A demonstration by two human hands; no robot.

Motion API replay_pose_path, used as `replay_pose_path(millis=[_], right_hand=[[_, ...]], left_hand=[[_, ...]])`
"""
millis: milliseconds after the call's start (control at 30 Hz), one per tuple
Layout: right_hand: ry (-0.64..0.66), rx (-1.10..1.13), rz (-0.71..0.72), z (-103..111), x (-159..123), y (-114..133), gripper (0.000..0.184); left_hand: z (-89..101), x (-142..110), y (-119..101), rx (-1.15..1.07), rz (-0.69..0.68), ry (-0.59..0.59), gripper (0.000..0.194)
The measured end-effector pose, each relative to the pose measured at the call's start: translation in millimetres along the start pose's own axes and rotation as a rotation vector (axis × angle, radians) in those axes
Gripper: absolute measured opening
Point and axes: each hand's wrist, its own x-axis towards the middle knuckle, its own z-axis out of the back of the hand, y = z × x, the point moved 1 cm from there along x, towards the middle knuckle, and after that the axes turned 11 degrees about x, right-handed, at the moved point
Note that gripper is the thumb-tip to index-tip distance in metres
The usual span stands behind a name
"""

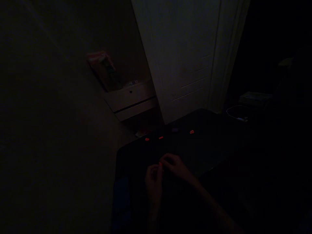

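In the dim head view my left hand (pixel 153 180) and my right hand (pixel 175 165) meet above a dark table (pixel 207 146). Between their fingertips glows a small orange-red piece (pixel 160 163), too small and dark to name. My left hand has thumb and fingers pinched at it. The right hand's fingertips also close in on this piece from the right. Farther back on the table lie a small orange-red lump (pixel 147 139), a short orange-red bar (pixel 161 137) and a ring-like orange-red piece (pixel 191 132).
A small dark purplish box (pixel 175 130) sits near the table's far edge. Something blue and flat (pixel 122 201) lies at the left edge. Behind stand a pale door (pixel 182 58) and a drawer unit (pixel 134 97). A white cable (pixel 231 112) curls at the right.
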Motion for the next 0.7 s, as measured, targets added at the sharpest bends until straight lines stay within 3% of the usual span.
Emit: replay_pose_path(millis=[700], right_hand=[[-0.011,0.002,-0.005,-1.2,-1.7,1.0,0.017]], left_hand=[[1.7,-0.1,-0.5,0.036,-0.045,0.003,0.051]])
